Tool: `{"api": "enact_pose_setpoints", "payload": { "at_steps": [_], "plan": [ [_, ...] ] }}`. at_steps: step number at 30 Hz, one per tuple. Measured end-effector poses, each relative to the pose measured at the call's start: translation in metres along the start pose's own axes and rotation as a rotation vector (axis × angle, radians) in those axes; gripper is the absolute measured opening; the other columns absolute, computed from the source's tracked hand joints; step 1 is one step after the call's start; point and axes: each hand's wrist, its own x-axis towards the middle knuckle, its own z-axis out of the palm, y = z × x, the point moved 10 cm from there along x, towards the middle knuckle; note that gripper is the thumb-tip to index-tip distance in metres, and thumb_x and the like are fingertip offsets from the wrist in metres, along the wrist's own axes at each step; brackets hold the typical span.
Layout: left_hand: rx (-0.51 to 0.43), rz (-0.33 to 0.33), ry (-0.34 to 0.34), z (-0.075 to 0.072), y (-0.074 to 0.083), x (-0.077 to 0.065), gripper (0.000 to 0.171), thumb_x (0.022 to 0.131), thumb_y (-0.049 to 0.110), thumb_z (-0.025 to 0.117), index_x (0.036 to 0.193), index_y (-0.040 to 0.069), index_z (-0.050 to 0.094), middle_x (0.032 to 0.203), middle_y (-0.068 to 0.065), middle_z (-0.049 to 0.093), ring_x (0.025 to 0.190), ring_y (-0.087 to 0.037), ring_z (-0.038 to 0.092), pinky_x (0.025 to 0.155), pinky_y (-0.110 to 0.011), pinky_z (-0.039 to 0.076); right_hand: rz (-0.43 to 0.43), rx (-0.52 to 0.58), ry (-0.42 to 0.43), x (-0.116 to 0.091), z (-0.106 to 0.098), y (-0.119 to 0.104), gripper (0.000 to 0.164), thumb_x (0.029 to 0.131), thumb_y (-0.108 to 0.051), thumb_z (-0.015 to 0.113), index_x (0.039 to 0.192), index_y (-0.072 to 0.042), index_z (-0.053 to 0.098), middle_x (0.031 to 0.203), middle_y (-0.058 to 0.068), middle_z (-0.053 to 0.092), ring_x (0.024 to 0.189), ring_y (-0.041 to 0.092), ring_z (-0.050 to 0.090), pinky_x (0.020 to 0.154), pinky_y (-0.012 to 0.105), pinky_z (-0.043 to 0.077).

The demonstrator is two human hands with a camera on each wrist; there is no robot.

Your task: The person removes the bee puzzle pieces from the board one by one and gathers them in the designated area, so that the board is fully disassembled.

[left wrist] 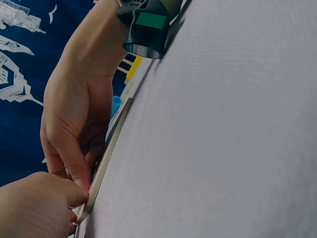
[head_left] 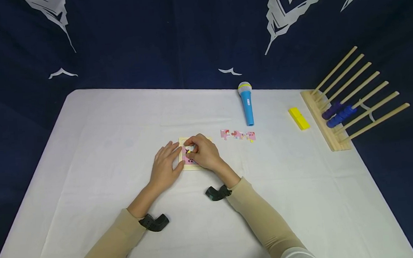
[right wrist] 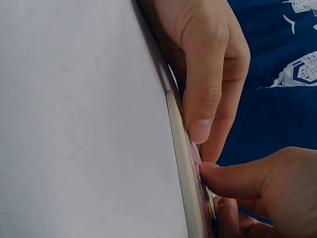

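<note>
A small jigsaw puzzle in a pale wooden frame point(head_left: 193, 168) lies flat on the table, with pink picture parts showing inside it. My left hand point(head_left: 165, 168) rests along its left edge, fingers straight, with the thumb at the lower left side. Over the puzzle my right hand point(head_left: 205, 152) bends its thumb and fingers onto a puzzle piece point(head_left: 189, 149), which they mostly hide. In the right wrist view the right thumb point(right wrist: 233, 179) touches the pink surface, close to the left thumb point(right wrist: 200, 131). Three loose pink puzzle pieces point(head_left: 238, 135) lie in a row to the right.
A blue toy microphone point(head_left: 247, 106) lies near the table's back edge. Farther right are a yellow block point(head_left: 299, 118) and a wooden rack point(head_left: 324, 119) with long pegs and blue and purple beads. A white cloth point(head_left: 98, 151) covers the table; a dark curtain hangs behind.
</note>
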Motion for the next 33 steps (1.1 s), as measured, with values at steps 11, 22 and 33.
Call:
{"api": "enact_pose_setpoints", "payload": {
  "at_steps": [11,22,33],
  "plan": [
    [0.003,0.009,0.009,0.001,-0.001,0.000,0.048,0.090,0.017,0.066,0.131,-0.006,0.058,0.145,-0.019,0.049,0.143,-0.037,0.035,0.119,-0.055,0.022,0.016,0.032,0.010,0.000,0.000,0.001,0.030,0.081,-0.008,0.078,0.110,-0.010,0.070,0.094,0.004,0.058,0.071,0.012,0.050,0.061,0.023,0.036],
    [-0.009,0.014,0.021,0.001,-0.001,0.000,0.048,0.089,0.016,0.067,0.130,-0.006,0.058,0.145,-0.019,0.050,0.142,-0.037,0.036,0.119,-0.055,0.022,-0.021,0.044,0.032,0.000,-0.004,-0.003,0.016,0.087,-0.008,0.071,0.101,-0.012,0.066,0.092,0.005,0.060,0.071,0.013,0.050,0.061,0.023,0.036],
    [-0.007,0.009,0.022,0.001,0.000,0.001,0.047,0.088,0.016,0.067,0.130,-0.005,0.059,0.145,-0.018,0.051,0.142,-0.036,0.037,0.119,-0.053,0.022,-0.006,0.371,0.029,-0.001,-0.022,-0.006,0.007,0.092,-0.002,0.063,0.095,-0.005,0.068,0.076,0.004,0.058,0.065,0.013,0.047,0.059,0.021,0.040]
  ]
}}
